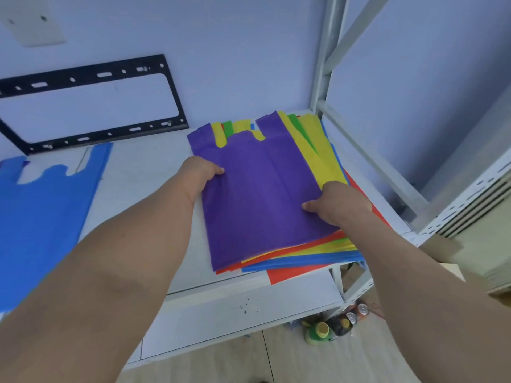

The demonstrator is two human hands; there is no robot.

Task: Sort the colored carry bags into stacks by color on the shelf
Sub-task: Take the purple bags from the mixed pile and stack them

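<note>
Purple bag point(260, 194) lies on top of the mixed pile point(312, 258) at the right end of the shelf point(149, 167). My left hand point(197, 172) pinches its left edge, thumb on top, fingers tucked under. My right hand point(343, 203) grips the right edge w/ thumb pressed on the fabric. Under it: yellow, green, blue & red bags, edges fanned out, red one overhanging the front. Blue bag point(41, 214) lies flat alone at the shelf's left end, well apart from the pile.
</note>
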